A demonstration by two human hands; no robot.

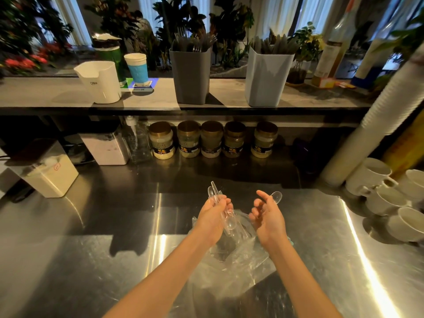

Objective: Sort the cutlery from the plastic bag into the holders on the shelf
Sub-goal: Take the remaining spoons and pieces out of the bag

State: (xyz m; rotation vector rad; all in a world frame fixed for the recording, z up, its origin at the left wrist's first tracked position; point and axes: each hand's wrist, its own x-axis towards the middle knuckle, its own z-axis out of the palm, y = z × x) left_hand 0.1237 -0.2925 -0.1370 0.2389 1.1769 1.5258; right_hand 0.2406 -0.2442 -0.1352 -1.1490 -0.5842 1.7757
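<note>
Two bare forearms reach in from the near edge over the steel counter [80, 260], and under them a clear plastic bag [241, 269] lies crumpled on the metal with more clear pieces showing inside its mouth. The left grip [212, 214] is clenched around a bundle of clear cutlery [221, 206], spoon bowls and handle ends sticking out above and below the fist, held just over the bag. The right grip [267, 218] sits close beside it with its fingers loosely curled and holds a single clear spoon [276, 197], whose bowl pokes out past the thumb; the handle is hidden behind the palm. Up on the shelf [149, 96] stand three holders well apart from the hands: a white holder [101, 82] to the left, a grey holder [191, 76] in the middle with dark forks standing in it, and a pale blue holder [267, 80] to the right with dark cutlery whose kind I cannot make out. Under the shelf a row of gold-lidded jars [206, 140] lines the back of the counter, and white mugs [376, 180] are piled at the right.
</note>
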